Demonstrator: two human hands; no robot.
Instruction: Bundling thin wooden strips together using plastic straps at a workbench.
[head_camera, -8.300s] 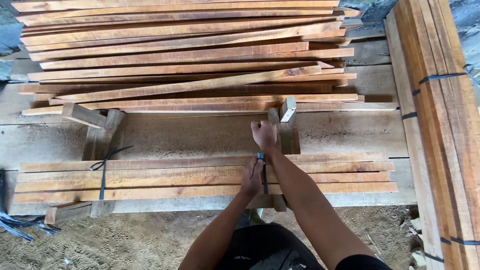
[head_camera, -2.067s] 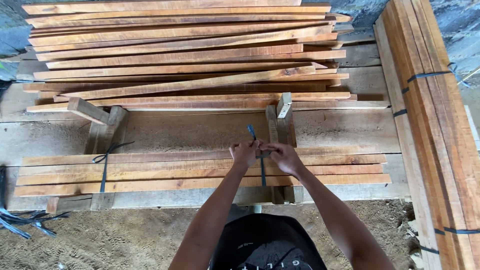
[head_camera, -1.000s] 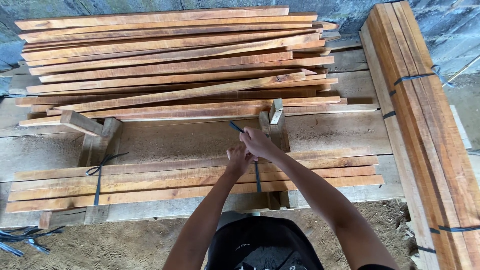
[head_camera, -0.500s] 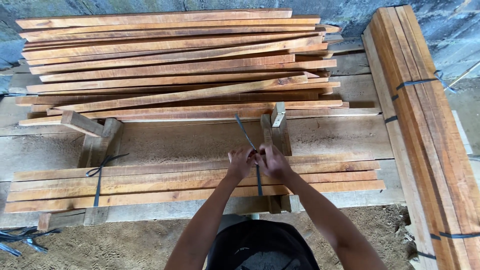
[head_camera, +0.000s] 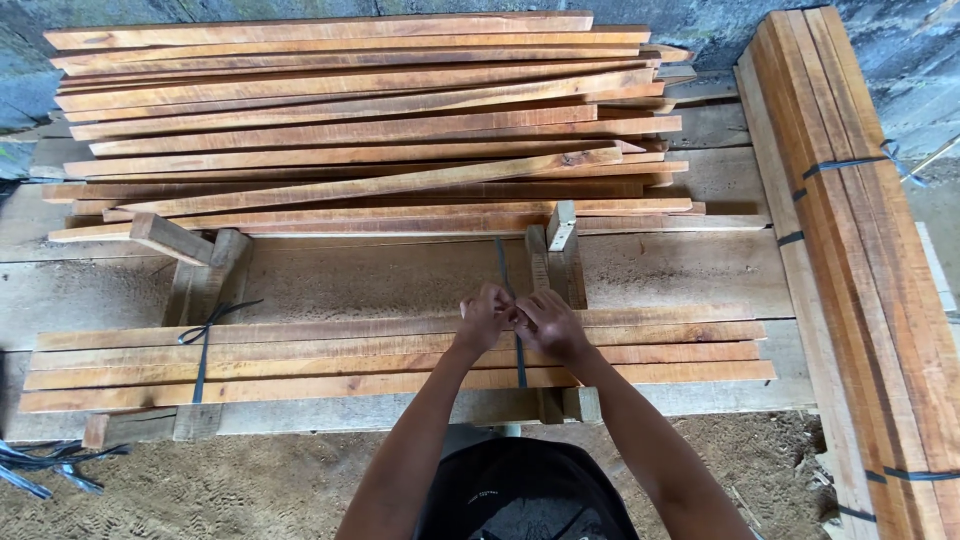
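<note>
- Dark plastic strap (head_camera: 519, 362) is what I've got pinched in both hands, right on top of the flat bundle of wooden slats (head_camera: 300, 360) lying across the workbench (head_camera: 400, 275) in front of me.
- My left hand (head_camera: 483, 314) is closed tight on the strap at the far edge of the bundle, fingers curled in, knuckles up.
- My right hand (head_camera: 548, 322) is closed on it too, just beside the left one, pretty much touching it.
- One loose strap end (head_camera: 502, 262) sticks up and away from my fists, pointing toward the back of the bench. The rest of the strap runs down across the slats toward me, near the right-hand half of the bundle.
- Over on the left end of the same bundle there's another tie (head_camera: 204, 340), knotted, with its tails poking out.
- The bundle sits on small wooden cross blocks (head_camera: 558, 262) that stand up from the bench.
- Behind all that is a big loose pile of slats (head_camera: 360, 120), kinda messy, some lying at angles.
- On my right there's a strapped stack of boards (head_camera: 860, 250) running away from me, with dark bands around it.
- Sawdust-covered ground (head_camera: 250, 485) below, and a few spare strap pieces (head_camera: 45, 465) lying at the lower left.
</note>
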